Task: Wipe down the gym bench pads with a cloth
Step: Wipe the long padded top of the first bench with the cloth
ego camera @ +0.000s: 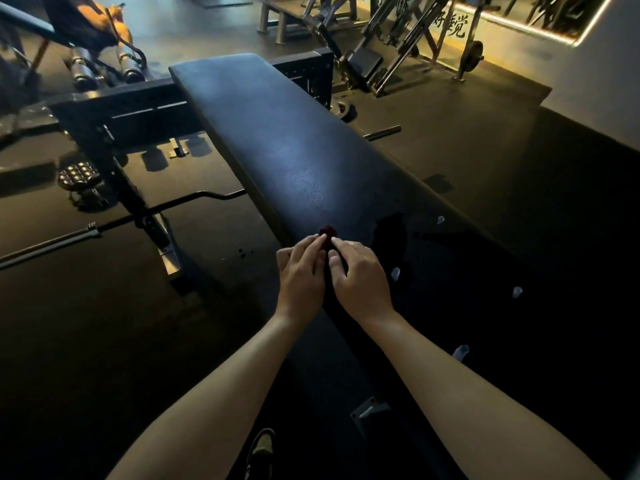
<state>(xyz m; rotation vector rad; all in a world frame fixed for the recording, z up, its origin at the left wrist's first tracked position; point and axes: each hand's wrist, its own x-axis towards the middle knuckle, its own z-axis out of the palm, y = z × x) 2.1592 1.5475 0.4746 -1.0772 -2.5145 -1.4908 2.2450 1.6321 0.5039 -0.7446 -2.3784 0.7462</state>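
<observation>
Two forearms (214, 393) reach over one black bench pad (277, 133) running lengthwise away up-left, left hand (301, 271) and right hand (360, 271) fingertips together pinching one dark-red cloth (327, 231).

Left forearm (221, 382) and right forearm (460, 386) bare along the whole visible length, from the near edge up to the wrists. Left hand (301, 271) and right hand (360, 275) likewise bare. Near the bottom edge, between the forearms, one shoe (261, 448): dark sides, pale yellowish top, finer detail lost in dim light.
</observation>
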